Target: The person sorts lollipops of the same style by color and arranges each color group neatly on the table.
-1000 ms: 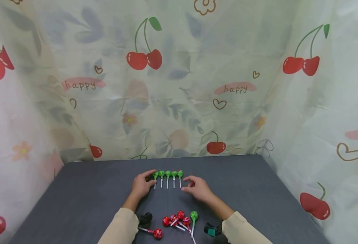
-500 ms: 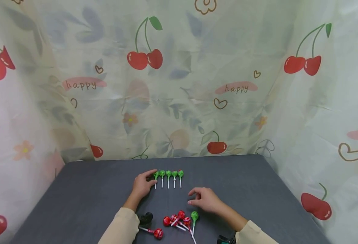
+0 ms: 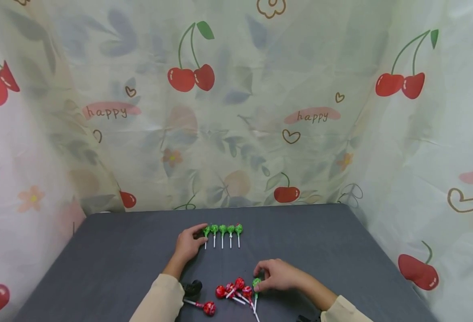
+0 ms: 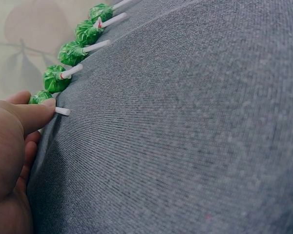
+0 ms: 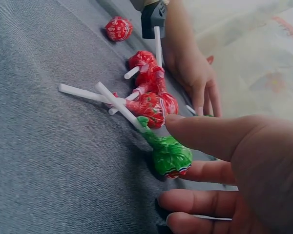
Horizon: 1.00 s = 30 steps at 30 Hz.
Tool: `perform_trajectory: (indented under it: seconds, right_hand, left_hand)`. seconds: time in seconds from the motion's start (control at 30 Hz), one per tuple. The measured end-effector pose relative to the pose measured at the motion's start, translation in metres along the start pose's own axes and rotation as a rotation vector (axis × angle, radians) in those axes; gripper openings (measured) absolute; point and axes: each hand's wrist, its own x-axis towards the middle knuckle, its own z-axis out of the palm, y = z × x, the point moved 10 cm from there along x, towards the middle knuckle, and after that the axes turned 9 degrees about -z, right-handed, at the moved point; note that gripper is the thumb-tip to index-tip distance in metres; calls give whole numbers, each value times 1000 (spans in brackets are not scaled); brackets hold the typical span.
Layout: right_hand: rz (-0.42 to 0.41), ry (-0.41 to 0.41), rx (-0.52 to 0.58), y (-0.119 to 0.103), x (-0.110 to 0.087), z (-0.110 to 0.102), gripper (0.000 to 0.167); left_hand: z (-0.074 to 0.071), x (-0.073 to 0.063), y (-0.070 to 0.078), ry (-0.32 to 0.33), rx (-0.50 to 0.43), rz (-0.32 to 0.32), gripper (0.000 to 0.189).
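Note:
Several green-wrapped lollipops [image 3: 222, 229] lie in a row near the table's far side, white sticks toward me. My left hand [image 3: 187, 244] pinches the leftmost green lollipop [image 4: 41, 96] between thumb and forefinger; its stick pokes out past the thumb in the left wrist view. Nearer to me, my right hand [image 3: 278, 274] is at a separate green lollipop [image 5: 172, 157], fingers spread. The thumb [image 5: 205, 134] is on one side of that candy and the other fingers are on its far side. Red lollipops [image 5: 151, 107] lie bunched against it, sticks crossing.
One more red lollipop [image 3: 209, 308] lies by the left sleeve, close to a black wrist strap [image 3: 193, 287]. The table [image 3: 131, 250] has a dark grey cloth, and a printed curtain [image 3: 236, 134] stands behind and at both sides.
My right hand has left the right end of the green row and come back toward me, down to the single green lollipop. The left hand has kept its place.

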Motion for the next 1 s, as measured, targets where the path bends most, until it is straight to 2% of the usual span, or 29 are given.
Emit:
perform_trajectory:
  seconds: [0.57, 0.8, 1.0]
  right_hand:
    - [-82, 97, 25, 0, -6, 1, 20]
    - [-87, 101, 51, 0, -5, -2, 21]
    - [-60, 104, 92, 5, 1, -8, 23]
  left_hand:
    - [0, -1, 2, -7, 3, 6, 42]
    - [-1, -2, 1, -11, 2, -1, 43]
    - [-1, -3, 2, -5, 6, 14, 42]
